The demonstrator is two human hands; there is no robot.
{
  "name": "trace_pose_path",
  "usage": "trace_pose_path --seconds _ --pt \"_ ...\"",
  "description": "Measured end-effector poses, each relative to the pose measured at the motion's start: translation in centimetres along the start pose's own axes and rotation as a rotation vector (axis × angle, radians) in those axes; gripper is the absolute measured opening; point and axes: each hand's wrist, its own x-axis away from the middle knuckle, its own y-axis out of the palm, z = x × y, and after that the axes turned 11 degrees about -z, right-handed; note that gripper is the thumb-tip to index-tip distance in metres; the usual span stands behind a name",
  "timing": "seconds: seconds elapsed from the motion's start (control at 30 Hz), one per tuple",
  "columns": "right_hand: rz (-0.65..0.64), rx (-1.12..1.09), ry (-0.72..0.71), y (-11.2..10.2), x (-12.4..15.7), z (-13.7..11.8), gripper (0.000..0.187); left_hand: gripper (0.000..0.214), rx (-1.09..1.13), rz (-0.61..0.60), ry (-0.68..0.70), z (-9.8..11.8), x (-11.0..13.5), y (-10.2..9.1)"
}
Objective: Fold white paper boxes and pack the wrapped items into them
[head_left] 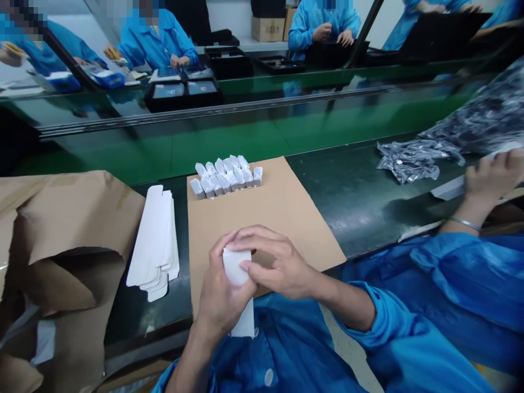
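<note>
The person's left hand point(224, 295) and right hand point(280, 262) are working close together, both clamping a white paperboard carton point(234, 266) just over the near edge of a flat brown kraft-paper sheet point(295, 218), with the carton's lower end showing below the left hand. The grip is the likeliest trouble spot: too much squeeze could crease the thin board, and a slip could drop the carton past the sheet's near edge. Along the sheet's far edge, two tight rows of small white cartons point(225, 176) are standing nearly edge to edge (one tipping could knock its neighbours over), so a bump or a dragged sheet could disturb them. Left of the sheet, a stack of flat white die-cut carton blanks point(153, 243) is lying on the dark green conveyor table point(347, 202), beside a crumpled brown paper sack point(69, 218) that could snag a reaching arm. Right of the sheet, clear plastic bags of small dark parts point(409, 161) are heaping up, and a co-worker's hand point(493, 177) with a thin metal bracelet point(464, 223) is holding a flat white piece point(448, 188), working near enough that the two people's arms could collide. Nothing is standing between the hands and the sheet.
</note>
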Motion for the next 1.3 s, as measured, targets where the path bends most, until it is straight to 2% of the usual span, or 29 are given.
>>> trace_pose_path --seconds 0.13,0.17,0.23,0.27,0.3,0.37,0.43,0.5,0.6,0.7,0.77,0.8,0.87,0.97,1.03,1.1,1.17,1.3 --pt "-0.075 0.057 0.009 0.6 0.0 0.3 0.030 0.065 0.104 0.001 -0.042 -0.5 -0.2 0.3" --pt "-0.101 0.064 0.032 0.6 0.0 0.4 0.035 0.067 0.156 0.022 -0.087 -0.9 -0.4 0.4" --pt "-0.141 0.078 0.126 -0.1 -0.1 1.2 0.057 0.074 0.298 0.118 -0.218 -2.2 -1.3 0.5" --pt "-0.146 0.118 0.194 -0.8 -0.3 1.9 0.066 0.076 0.385 0.174 -0.288 -3.0 -1.7 0.5" --pt "-0.144 0.209 0.274 -1.9 -0.7 2.8 0.068 0.074 0.468 0.217 -0.345 -4.0 -2.0 0.5" --pt "-0.132 0.486 0.423 -5.0 -1.9 5.1 0.053 0.067 0.558 0.214 -0.392 -5.7 -2.0 0.2" --pt "-0.139 0.737 0.506 -8.7 -3.8 7.9 0.050 0.066 0.454 0.142 -0.386 -7.0 -1.2 -0.3" --pt "-0.161 0.823 0.509 -11.8 -6.1 10.6 0.055 0.070 0.167 0.093 -0.372 -7.2 -0.2 -1.0" --pt "-0.276 0.837 0.454 -14.0 -9.2 13.5 0.057 0.069 -0.241 0.001 -0.247 -6.2 -0.2 -2.3" --pt "-0.385 0.832 0.411 -13.7 -10.5 14.7 0.044 0.063 -0.409 -0.164 0.042 -5.2 -3.0 -2.7" --pt "-0.411 0.829 0.407 -13.1 -9.8 14.5 0.026 0.058 -0.483 -0.262 0.171 -5.2 -5.3 -2.6" --pt "-0.414 0.827 0.411 -12.9 -8.8 14.1 0.021 0.057 -0.521 -0.313 0.195 -5.4 -6.3 -2.4" --pt "-0.417 0.812 0.422 -12.6 -6.2 13.2 0.023 0.054 -0.591 -0.404 0.195 -5.9 -7.2 -2.0" --pt "-0.417 0.756 0.435 -12.6 -1.8 11.7 0.034 0.049 -0.683 -0.484 0.191 -6.5 -6.7 -1.7" --pt "-0.388 0.712 0.449 -12.4 0.1 11.3 0.046 0.051 -0.717 -0.479 0.190 -6.8 -6.3 -1.8" --pt "-0.342 0.678 0.456 -12.1 0.8 11.4 0.059 0.058 -0.713 -0.461 0.196 -7.2 -6.7 -1.7" --pt "-0.315 0.648 0.444 -11.6 0.4 12.0 0.061 0.061 -0.694 -0.458 0.231 -7.9 -7.7 -1.4" --pt "-0.266 0.593 0.415 -10.4 -0.8 12.8 0.039 0.046 -0.707 -0.469 0.285 -9.2 -9.2 -0.9"
